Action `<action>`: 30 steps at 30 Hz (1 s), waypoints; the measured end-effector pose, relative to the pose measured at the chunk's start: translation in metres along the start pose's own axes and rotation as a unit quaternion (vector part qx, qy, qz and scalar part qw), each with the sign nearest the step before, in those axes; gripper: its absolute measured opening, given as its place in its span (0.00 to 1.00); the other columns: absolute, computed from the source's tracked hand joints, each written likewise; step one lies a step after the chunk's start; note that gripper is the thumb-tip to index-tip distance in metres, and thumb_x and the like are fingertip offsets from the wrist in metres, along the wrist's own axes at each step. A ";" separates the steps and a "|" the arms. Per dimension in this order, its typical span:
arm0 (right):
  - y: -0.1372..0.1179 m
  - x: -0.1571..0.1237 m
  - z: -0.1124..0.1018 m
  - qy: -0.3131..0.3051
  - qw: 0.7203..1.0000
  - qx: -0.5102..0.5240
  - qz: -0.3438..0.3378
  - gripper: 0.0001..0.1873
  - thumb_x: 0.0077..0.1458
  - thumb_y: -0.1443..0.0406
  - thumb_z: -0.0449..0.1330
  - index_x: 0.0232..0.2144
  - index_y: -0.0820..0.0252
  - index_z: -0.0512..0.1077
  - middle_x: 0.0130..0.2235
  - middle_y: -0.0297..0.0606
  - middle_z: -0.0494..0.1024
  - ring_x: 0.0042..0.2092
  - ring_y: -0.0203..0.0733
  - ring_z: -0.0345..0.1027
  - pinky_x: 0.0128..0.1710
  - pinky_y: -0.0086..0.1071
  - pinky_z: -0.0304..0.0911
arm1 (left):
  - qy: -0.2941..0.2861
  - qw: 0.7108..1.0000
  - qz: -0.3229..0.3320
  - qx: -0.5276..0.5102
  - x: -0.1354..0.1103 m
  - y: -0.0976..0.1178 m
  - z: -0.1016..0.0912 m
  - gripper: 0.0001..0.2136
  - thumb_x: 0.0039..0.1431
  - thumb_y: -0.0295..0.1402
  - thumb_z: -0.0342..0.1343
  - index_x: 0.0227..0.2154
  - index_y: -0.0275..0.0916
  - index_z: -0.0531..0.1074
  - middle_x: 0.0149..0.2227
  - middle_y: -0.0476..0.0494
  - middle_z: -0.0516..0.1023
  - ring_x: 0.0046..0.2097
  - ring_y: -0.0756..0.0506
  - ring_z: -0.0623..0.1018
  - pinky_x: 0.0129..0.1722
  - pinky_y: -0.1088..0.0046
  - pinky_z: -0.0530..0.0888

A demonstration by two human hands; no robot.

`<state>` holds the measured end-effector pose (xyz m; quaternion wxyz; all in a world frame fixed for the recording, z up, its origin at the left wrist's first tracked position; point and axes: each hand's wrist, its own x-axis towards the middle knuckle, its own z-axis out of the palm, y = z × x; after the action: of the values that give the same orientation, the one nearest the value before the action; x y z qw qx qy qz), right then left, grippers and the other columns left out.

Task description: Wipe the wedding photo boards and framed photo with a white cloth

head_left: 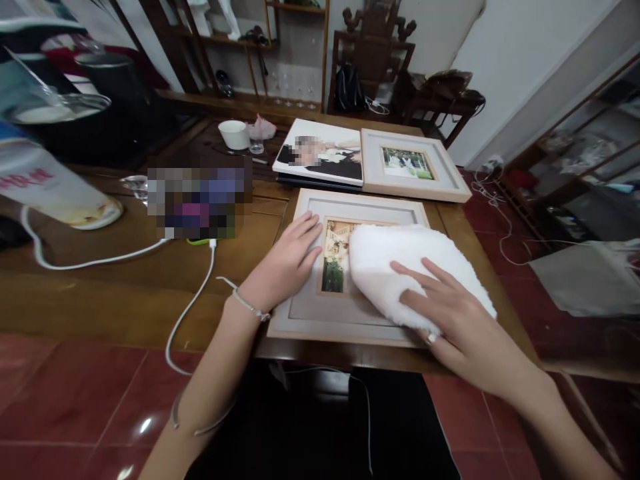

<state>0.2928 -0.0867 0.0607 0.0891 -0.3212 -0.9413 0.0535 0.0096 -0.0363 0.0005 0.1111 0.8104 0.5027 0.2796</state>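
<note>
A picture frame (300, 313) with a pale wooden edge lies flat near the table's front edge, a small photo (334, 257) set in its middle. My left hand (287, 260) rests on the frame's left side, fingers stretched out and holding nothing. Across the right part of the frame spreads a fluffy white cloth (400, 260), which covers much of the photo. My right hand (450, 307) grips this cloth from the right, its fingers bent into the folds and a ring on one of them.
Behind lie another pale frame (440, 183) and a white-bordered photo panel (330, 150) on something dark. A white cup (234, 135), a large bottle (60, 187) and a black pot (55, 137) stand to the left. A white cable (187, 313) hangs over the table's front edge.
</note>
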 end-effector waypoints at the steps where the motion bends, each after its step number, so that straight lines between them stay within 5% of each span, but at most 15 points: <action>1: -0.001 -0.003 -0.001 -0.003 1.000 0.004 -0.010 0.24 0.46 0.76 0.48 0.45 0.57 0.67 0.55 0.47 0.73 0.65 0.45 0.52 0.65 0.53 0.45 | 0.003 1.000 0.001 -0.001 0.000 0.000 0.001 0.20 0.65 0.31 0.46 0.57 0.26 0.65 0.63 0.30 0.63 0.67 0.39 0.59 0.66 0.55 0.57; 6: 0.026 0.000 0.005 0.031 0.998 -0.049 0.029 0.20 0.50 0.74 0.52 0.46 0.60 0.68 0.48 0.51 0.76 0.65 0.51 0.51 0.64 0.54 0.46 | 0.018 1.000 -0.006 0.006 0.002 0.000 0.004 0.20 0.66 0.31 0.45 0.57 0.29 0.66 0.62 0.31 0.65 0.66 0.38 0.61 0.65 0.52 0.59; 11: 0.063 0.021 0.012 0.083 0.987 -0.105 0.087 0.27 0.46 0.77 0.51 0.52 0.67 0.65 0.56 0.60 0.70 0.65 0.54 0.51 0.63 0.55 0.49 | 0.005 1.000 -0.005 0.008 0.004 0.002 0.003 0.21 0.66 0.33 0.44 0.59 0.30 0.63 0.63 0.30 0.64 0.66 0.37 0.59 0.65 0.49 0.58; 21: 0.018 -0.016 0.000 -0.003 1.000 -0.009 -0.024 0.31 0.42 0.76 0.50 0.51 0.60 0.67 0.51 0.48 0.76 0.68 0.46 0.44 0.66 0.55 0.39 | -0.026 0.999 -0.006 0.028 0.005 0.003 -0.003 0.22 0.66 0.33 0.41 0.59 0.27 0.62 0.63 0.29 0.62 0.67 0.38 0.58 0.66 0.52 0.57; 30: 0.073 0.031 0.009 0.066 0.993 -0.080 0.049 0.32 0.43 0.78 0.49 0.53 0.65 0.65 0.56 0.56 0.70 0.65 0.51 0.51 0.62 0.56 0.48 | 0.002 1.000 -0.009 0.007 0.001 0.004 -0.001 0.20 0.66 0.34 0.43 0.57 0.31 0.66 0.63 0.31 0.63 0.66 0.37 0.59 0.64 0.49 0.58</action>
<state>0.3103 -0.0109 0.0447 0.1227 -0.3763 -0.9175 -0.0388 0.0120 -0.0376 0.0031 0.1067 0.8063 0.5120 0.2764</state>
